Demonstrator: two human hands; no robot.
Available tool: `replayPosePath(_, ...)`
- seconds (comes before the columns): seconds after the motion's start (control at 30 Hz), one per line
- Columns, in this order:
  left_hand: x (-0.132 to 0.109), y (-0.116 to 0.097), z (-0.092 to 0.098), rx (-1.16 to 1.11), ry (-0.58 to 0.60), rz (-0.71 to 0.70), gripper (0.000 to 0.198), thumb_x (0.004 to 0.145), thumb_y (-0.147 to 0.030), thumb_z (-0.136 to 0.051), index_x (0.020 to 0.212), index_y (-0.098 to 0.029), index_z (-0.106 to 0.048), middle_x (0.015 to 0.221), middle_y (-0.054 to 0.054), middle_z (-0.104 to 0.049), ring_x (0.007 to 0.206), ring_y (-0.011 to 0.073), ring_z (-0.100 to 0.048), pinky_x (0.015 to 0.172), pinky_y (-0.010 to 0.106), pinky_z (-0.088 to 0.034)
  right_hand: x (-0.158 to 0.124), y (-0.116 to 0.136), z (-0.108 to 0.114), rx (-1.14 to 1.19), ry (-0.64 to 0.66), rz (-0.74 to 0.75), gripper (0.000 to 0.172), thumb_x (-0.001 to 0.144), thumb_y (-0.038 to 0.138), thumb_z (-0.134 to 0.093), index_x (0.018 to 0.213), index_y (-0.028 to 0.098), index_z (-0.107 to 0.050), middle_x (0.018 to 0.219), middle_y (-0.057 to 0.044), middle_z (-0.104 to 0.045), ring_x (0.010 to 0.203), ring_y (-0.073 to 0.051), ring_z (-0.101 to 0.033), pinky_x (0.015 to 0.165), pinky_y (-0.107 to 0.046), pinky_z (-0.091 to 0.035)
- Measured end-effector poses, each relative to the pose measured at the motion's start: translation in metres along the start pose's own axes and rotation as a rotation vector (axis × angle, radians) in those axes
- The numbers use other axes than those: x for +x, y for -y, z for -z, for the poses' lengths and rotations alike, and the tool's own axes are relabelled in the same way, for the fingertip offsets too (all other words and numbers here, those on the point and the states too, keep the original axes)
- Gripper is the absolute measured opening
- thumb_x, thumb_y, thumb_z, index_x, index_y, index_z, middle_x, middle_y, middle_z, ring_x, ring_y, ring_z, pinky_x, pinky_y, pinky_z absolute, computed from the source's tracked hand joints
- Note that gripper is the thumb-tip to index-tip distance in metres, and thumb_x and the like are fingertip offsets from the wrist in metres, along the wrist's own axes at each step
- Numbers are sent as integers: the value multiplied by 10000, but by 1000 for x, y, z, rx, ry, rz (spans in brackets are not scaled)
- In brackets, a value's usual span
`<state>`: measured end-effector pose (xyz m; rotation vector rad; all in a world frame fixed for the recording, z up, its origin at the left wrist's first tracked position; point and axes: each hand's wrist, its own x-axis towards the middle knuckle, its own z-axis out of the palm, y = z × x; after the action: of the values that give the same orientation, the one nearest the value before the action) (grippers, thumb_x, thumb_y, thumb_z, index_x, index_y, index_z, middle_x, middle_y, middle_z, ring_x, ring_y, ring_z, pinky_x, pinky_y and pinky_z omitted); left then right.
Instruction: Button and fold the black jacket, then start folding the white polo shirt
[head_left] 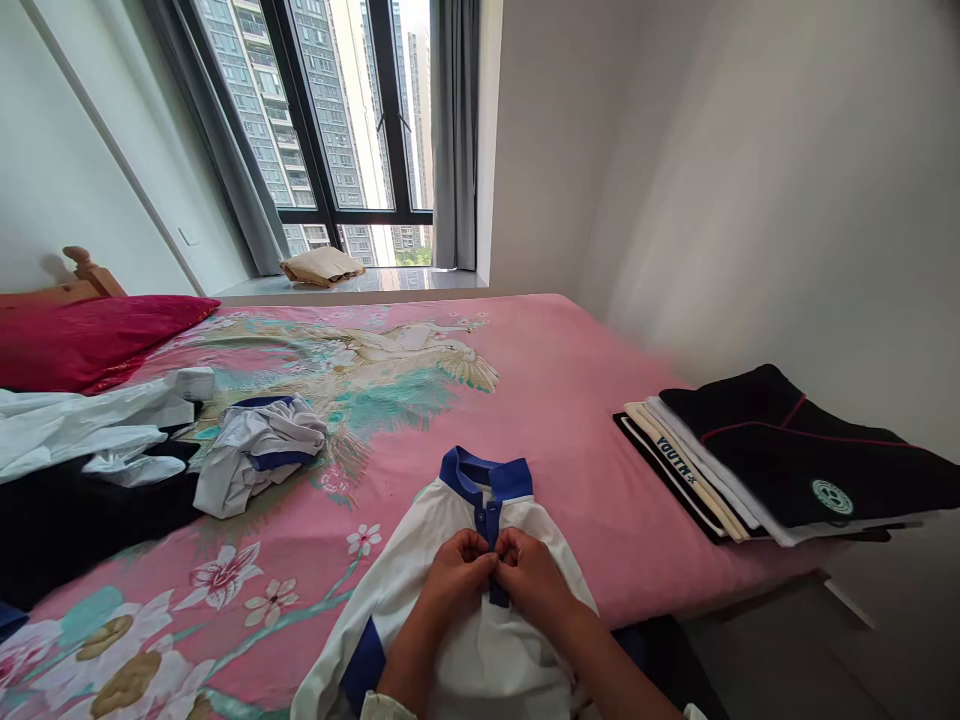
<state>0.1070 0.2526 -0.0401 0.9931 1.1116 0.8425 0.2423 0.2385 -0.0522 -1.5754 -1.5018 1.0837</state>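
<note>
A white polo shirt (420,535) with a blue collar and blue placket lies front up at the near edge of the bed. My left hand (459,572) and my right hand (531,575) meet over the placket, just below the collar. Both hands pinch the blue placket between thumb and fingers, fingertips almost touching. Above them a dark button shows on the strip; whatever lies right under the fingertips is hidden. The shirt's lower part is covered by my forearms and the frame edge.
A folded stack of clothes (750,450), black on top, sits at the bed's right edge. Left lie a crumpled white-and-blue shirt (259,445), loose white and black clothes (82,500) and a red pillow (112,335). A brown paper bag (322,266) rests on the windowsill.
</note>
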Motion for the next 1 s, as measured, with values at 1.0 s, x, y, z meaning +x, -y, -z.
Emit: replayPosePath(1.0,-7,17,-14,378,-330,-307,129,671,-284,-634,710,-208,-537,607,-38,-536,586,128,-484,610,237,-353,10,-3,5,263,181,-243,189,780,384,-421,749,203,-464,374,80,-426,275,-107,-377,317,-198,-276)
